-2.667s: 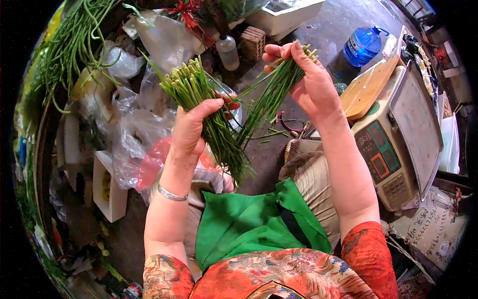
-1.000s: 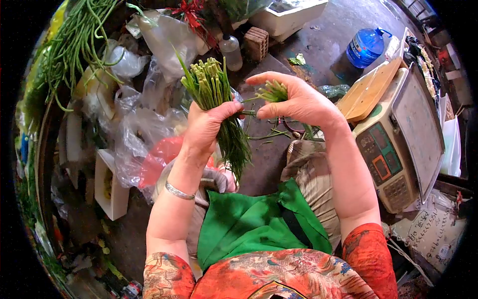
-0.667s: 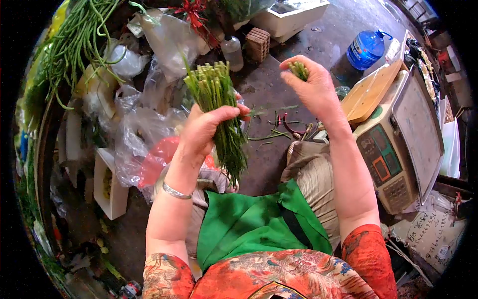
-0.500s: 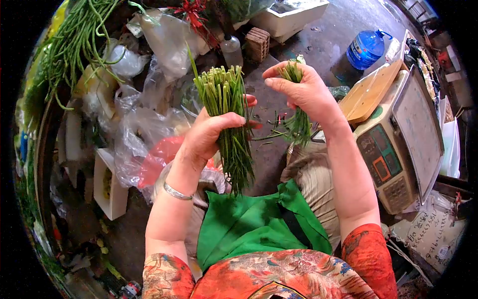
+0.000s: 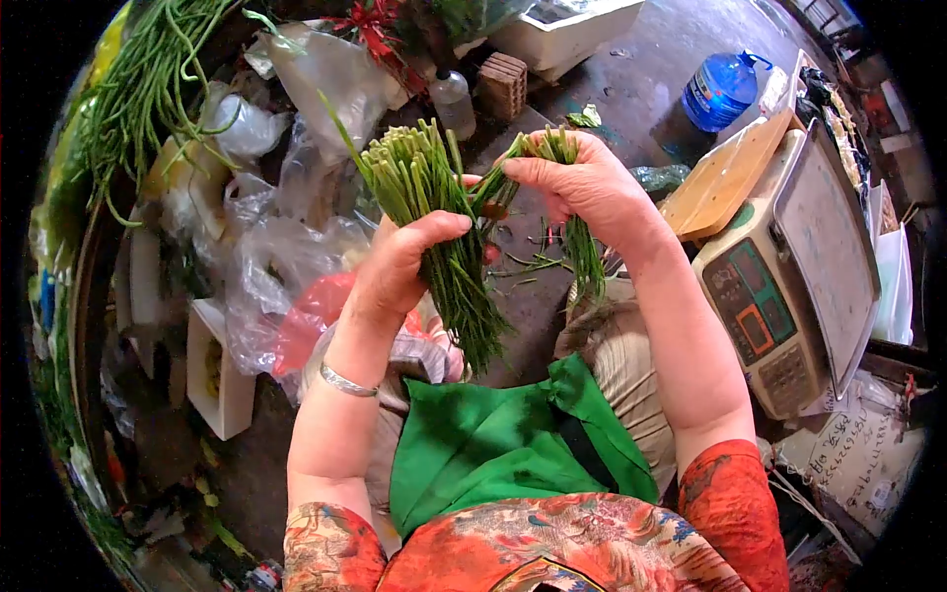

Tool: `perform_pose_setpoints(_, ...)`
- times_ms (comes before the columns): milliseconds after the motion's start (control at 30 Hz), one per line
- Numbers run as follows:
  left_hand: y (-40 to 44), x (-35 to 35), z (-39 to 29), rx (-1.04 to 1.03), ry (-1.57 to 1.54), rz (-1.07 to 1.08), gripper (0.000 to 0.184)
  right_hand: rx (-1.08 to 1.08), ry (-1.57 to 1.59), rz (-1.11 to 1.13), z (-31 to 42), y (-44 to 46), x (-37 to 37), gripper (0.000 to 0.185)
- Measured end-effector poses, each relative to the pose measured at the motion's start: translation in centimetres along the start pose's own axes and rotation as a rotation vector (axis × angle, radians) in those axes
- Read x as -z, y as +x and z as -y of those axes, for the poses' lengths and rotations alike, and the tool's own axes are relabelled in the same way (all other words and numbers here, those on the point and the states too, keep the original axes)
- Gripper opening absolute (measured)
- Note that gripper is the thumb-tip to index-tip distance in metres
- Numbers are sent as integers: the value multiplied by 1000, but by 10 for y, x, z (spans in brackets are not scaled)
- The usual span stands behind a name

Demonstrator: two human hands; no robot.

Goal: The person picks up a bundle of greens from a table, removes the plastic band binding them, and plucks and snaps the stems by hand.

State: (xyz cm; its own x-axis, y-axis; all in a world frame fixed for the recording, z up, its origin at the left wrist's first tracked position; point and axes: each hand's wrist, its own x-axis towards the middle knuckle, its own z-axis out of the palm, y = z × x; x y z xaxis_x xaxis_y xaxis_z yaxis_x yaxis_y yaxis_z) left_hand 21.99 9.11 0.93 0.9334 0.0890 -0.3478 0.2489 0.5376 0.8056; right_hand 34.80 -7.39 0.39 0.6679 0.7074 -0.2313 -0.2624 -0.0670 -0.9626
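My left hand (image 5: 390,276) is wrapped round a thick bunch of green-stemmed vegetables (image 5: 409,183). Its pale cut ends point up and lean left, while the fine dark green tips hang below. Between the thumb and fingers of my right hand (image 5: 592,183) is a smaller bunch of the same stems (image 5: 584,261), its tips dangling. At the right edge of the large bunch, the right thumb and fingertips also pinch some stems (image 5: 498,183). The left fingers behind the large bunch are mostly hidden. A green apron (image 5: 483,434) covers my lap.
On the right stands a weighing scale (image 5: 779,306) with a wooden board (image 5: 725,183) leaning by it. Beyond are a blue water bottle (image 5: 725,91), a brick (image 5: 503,84) and a white foam box (image 5: 567,39). Plastic bags (image 5: 286,266) and long beans (image 5: 148,89) lie left.
My right hand has moved left to the large bunch and now pinches stems at its edge. The large bunch leans further left. A leaf scrap now shows on the floor beyond my right hand.
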Motion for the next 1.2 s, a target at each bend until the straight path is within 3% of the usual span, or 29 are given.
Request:
perform_pose_setpoints(167, 4, 1, 10, -43, 100, -147, 34, 15, -85, -14, -2, 0, -2, 25)
perform_pose_setpoints(667, 5, 6, 8, -51, 130, -224, 24, 184, -123, -230, 0, 4, 8, 12)
perform_pose_setpoints(800, 6, 4, 10, -76, 178, -253, 25, 375, -136, -85, 1, -1, -5, 21)
perform_pose_setpoints(867, 5, 2, 11, -91, 235, -273, 25, 415, -306, -55, -9, 3, -6, 20)
perform_pose_setpoints(933, 4, 1, 12, -106, 304, -269, 27, 487, -685, -88, -11, 6, -3, 18)
perform_pose_setpoints(1067, 4, 2, 10, -84, 322, -256, 27, 368, -484, -89, -7, 4, -5, 21)
perform_pose_setpoints(1133, 5, 2, 10, -99, 299, -252, 26, 334, -204, -264, -11, 8, -5, 12)
perform_pose_setpoints(1200, 6, 3, 10, -96, 284, -263, 25, 277, -40, -350, -8, 10, 2, 15)
